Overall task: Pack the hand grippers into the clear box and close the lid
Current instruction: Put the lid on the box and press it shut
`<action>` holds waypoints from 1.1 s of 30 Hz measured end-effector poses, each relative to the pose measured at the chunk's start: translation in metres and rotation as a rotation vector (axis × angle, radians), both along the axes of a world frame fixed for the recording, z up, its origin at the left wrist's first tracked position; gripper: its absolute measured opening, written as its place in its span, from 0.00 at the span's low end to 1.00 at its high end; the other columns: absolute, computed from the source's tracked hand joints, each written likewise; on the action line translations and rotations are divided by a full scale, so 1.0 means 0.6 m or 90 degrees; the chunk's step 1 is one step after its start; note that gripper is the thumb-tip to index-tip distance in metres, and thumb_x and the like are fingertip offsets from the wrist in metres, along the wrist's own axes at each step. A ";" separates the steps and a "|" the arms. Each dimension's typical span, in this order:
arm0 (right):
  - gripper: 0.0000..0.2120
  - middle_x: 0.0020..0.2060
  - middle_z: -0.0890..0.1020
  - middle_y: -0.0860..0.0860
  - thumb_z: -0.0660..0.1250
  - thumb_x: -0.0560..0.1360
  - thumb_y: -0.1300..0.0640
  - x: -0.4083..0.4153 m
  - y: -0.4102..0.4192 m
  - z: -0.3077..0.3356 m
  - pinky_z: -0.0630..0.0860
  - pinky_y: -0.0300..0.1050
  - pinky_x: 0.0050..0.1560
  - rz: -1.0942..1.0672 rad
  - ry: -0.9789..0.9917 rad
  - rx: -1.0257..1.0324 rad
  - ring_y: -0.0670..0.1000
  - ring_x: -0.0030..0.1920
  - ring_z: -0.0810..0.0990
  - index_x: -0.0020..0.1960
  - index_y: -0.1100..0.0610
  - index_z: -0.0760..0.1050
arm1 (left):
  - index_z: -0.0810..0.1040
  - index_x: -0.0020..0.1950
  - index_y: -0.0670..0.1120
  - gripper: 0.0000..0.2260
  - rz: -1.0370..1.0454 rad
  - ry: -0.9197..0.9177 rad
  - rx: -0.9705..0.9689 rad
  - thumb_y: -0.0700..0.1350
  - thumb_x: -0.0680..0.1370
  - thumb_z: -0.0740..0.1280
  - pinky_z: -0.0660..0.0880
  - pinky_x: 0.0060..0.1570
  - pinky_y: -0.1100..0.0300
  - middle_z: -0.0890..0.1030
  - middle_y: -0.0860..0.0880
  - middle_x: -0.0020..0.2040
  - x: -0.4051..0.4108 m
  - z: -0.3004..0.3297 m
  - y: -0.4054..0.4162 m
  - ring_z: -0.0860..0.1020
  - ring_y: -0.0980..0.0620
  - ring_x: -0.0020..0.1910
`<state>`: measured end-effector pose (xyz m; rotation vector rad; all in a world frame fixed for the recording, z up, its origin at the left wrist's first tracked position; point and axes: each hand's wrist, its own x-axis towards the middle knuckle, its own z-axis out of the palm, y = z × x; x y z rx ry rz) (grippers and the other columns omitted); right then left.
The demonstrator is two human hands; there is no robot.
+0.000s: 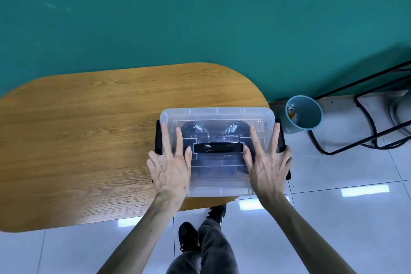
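Note:
The clear box (216, 190) stands at the right end of the wooden table with its clear lid (216, 114) lying on top. A black carry handle (216, 148) lies flat in the lid's middle. Through the plastic I see two dark hand grippers (232, 129) with metal springs inside. My left hand (171, 167) lies flat on the lid's left part, fingers spread. My right hand (266, 162) lies flat on the right part, fingers spread. Black side latches (158, 138) stick out at both ends; the right one is mostly hidden by my right hand.
The wooden table (89, 140) stretches left of the box, against a teal wall. On the tiled floor to the right stands a blue bin (305, 115), beside a black metal frame (355, 122). My legs and shoes (200, 240) are below the table edge.

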<state>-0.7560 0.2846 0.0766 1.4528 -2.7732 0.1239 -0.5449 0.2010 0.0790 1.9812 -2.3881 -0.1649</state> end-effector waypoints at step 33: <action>0.30 0.79 0.60 0.61 0.46 0.82 0.42 -0.009 0.043 0.036 0.69 0.69 0.66 0.148 -0.044 0.130 0.75 0.73 0.60 0.80 0.51 0.59 | 0.42 0.83 0.55 0.33 -0.133 -0.069 0.172 0.66 0.80 0.38 0.72 0.54 0.52 0.31 0.48 0.81 0.039 0.073 -0.025 0.70 0.45 0.54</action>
